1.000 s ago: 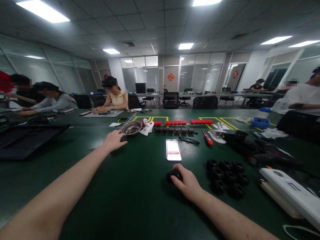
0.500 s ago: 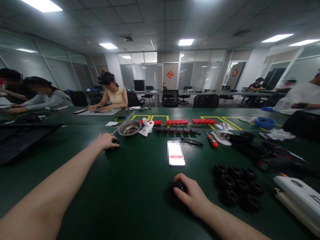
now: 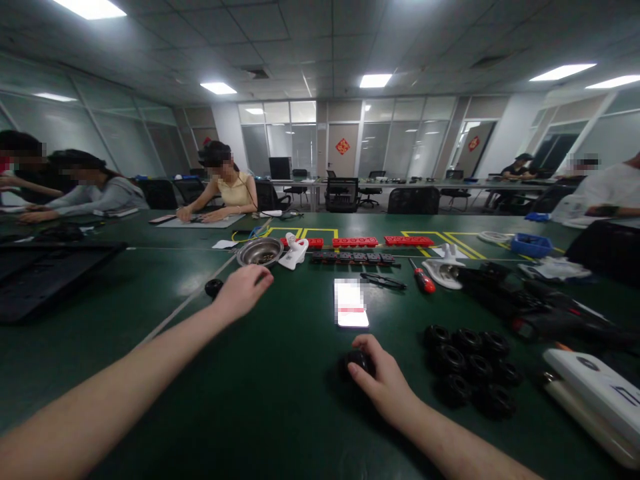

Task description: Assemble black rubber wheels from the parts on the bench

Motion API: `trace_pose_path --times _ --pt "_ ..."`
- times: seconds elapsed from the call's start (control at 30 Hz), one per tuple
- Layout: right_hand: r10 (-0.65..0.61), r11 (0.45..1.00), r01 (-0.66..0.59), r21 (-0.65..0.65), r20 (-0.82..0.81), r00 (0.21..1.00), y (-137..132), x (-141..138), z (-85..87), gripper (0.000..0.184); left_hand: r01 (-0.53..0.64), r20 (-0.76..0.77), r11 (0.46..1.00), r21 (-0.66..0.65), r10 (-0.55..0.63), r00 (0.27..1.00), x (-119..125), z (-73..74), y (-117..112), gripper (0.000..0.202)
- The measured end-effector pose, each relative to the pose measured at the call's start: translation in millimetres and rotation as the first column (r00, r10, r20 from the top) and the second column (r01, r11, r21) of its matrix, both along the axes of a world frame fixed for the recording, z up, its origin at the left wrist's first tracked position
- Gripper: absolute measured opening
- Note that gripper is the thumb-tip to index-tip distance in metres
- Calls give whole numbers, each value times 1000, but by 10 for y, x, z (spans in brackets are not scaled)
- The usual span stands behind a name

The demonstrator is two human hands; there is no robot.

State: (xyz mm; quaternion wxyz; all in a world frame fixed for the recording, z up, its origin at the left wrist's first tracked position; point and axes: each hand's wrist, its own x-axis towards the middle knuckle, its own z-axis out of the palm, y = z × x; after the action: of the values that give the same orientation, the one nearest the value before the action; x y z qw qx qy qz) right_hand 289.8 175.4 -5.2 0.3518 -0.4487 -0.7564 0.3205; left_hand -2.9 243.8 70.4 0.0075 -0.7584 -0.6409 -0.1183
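My right hand point(image 3: 384, 381) rests on the table, its thumb and fingers curled round a black toy wheel point(image 3: 359, 363). My left hand point(image 3: 245, 291) is in the air just in front of a steel bowl point(image 3: 241, 257) that has small parts in it. Its fingers reach to the right, apart from the thumb, and nothing shows in them. To the left of that hand another black wheel point(image 3: 213, 288) lies alone on the green table. Several more black wheels point(image 3: 469, 340) are grouped to the right of my right hand.
A lit phone point(image 3: 351, 303) lies ahead of my right hand, with black glasses point(image 3: 383, 281) beyond it. Red strips point(image 3: 355, 242) and a black strip point(image 3: 353, 259) lie farther back. A red screwdriver point(image 3: 424, 280), a power tool point(image 3: 555, 310) and a white box point(image 3: 595, 393) are at right.
My left hand has let go of a black wheel and moved right, toward the front of the bowl. That wheel stays on the table. My right hand still grips its wheel, nearly unmoved.
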Motion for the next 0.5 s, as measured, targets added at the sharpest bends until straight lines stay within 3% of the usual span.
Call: trace_pose_path --times 0.07,0.13,0.2,0.27,0.33,0.43,0.5 --pt "-73 997 72 -12 -114 991 -2 -11 9 20 118 64 993 23 -119 991 490 -147 -370 59" --pt "-120 993 115 -40 -201 972 -13 -35 20 20 368 191 928 67 -374 908 927 -322 -679 69" --pt "-153 988 144 -53 -225 962 -30 -60 29 26 491 274 870 51 -485 831 1263 -459 -857 73" --pt "-193 981 187 -45 -208 959 -51 -70 33 31 414 414 910 -10 -373 830 1496 -526 -907 59" --pt "-240 971 238 -31 -186 953 -73 -62 39 34 329 600 944 -31 -246 761 1655 -533 -887 46" --pt "-284 958 287 4 -123 951 -105 -32 67 29 238 881 970 -43 -76 467 1812 -512 -846 32" --pt "-296 954 298 30 -55 954 -120 -22 94 23 191 945 977 -98 31 326 1875 -524 -838 31"
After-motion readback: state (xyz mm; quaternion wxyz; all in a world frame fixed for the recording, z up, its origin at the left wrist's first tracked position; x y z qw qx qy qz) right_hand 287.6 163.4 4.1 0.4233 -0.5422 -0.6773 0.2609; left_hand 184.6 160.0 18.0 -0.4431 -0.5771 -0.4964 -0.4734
